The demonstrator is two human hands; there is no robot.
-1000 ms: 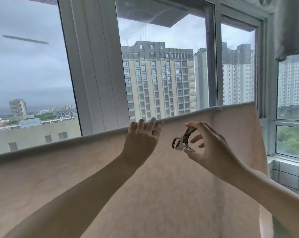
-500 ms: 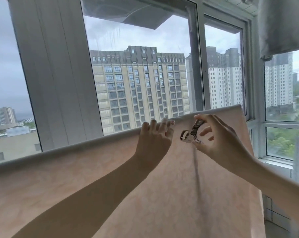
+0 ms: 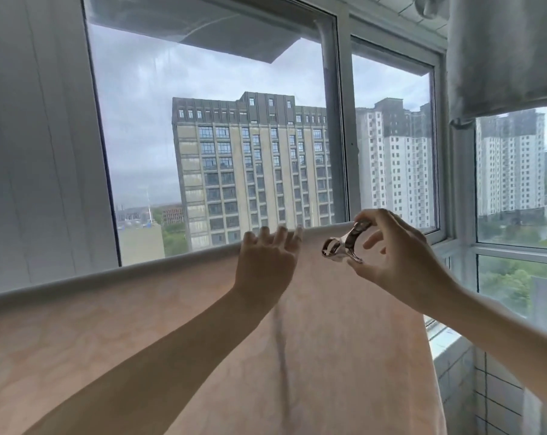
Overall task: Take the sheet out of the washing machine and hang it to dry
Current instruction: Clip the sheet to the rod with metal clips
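Note:
A pale peach sheet (image 3: 140, 334) hangs draped over a horizontal rail in front of the window, and its folded top edge runs across the view. My left hand (image 3: 266, 265) lies flat against the sheet just below that edge, with straight fingers reaching over the fold. My right hand (image 3: 394, 259) pinches a shiny metal clothes clip (image 3: 344, 244) between thumb and fingers. The clip's jaws point left and hang a little in front of the sheet's top edge, to the right of my left hand.
Large balcony windows (image 3: 222, 136) stand close behind the sheet, with tall buildings outside. A grey cloth (image 3: 504, 51) hangs at the upper right. A tiled ledge (image 3: 454, 340) runs under the right window.
The view has swung to the right and nearer the sheet's right end. My hands stay in the same pose, the left on the top edge and the right holding the clip.

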